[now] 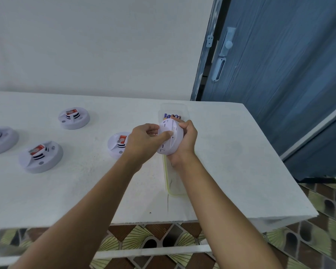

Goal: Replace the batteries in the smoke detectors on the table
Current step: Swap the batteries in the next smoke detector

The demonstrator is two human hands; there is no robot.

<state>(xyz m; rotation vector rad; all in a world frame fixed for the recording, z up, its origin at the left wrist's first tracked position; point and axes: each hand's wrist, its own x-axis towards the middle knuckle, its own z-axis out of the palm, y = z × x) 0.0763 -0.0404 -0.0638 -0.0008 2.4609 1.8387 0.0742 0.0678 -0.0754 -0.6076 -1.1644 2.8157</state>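
Note:
A round white smoke detector (171, 138) is held tilted above the table, its back side turned toward me. My right hand (186, 140) cups it from the right. My left hand (144, 140) grips its left rim, with the thumb pressed across its back. Behind it, several batteries (172, 116) lie in a clear plastic tray (175, 189). Another detector (117, 144) with a red label sits on the table just left of my left hand, partly hidden by it.
Three more white detectors rest on the white table (231, 162): one at the back (74, 118), one front left (41, 157), one at the left edge (0, 140). A blue door (279, 74) stands at the right. Patterned floor shows beneath the table.

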